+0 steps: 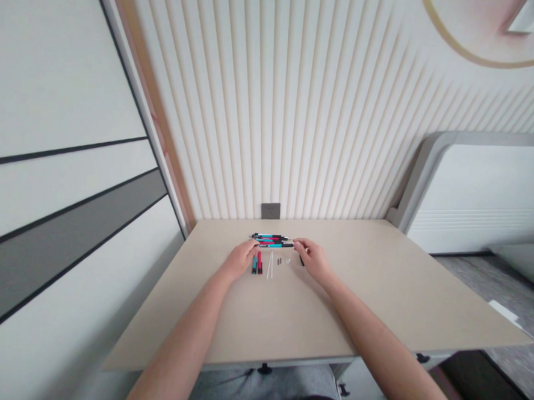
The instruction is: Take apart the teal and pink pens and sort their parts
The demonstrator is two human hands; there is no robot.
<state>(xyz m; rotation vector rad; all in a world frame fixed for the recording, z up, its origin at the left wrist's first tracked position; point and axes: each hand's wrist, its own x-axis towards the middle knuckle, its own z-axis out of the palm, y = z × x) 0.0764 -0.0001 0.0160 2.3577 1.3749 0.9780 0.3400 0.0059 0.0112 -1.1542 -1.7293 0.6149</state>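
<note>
My left hand has its fingers closed at the left end of a blue and black pen. At the pen's other end, the fingertips of my right hand pinch it. Just beyond lies a row of several assembled pens in blue, red and black. Nearer to me are a blue barrel piece and a red barrel piece, both with black ends. Beside them lie two thin white sticks, small dark pieces and small white pieces. A black piece is partly hidden by my right hand.
The beige table stands against a ribbed wall with a dark socket. To the left is a white cabinet. A bed headboard is on the right, and a white object lies near the table's right edge.
</note>
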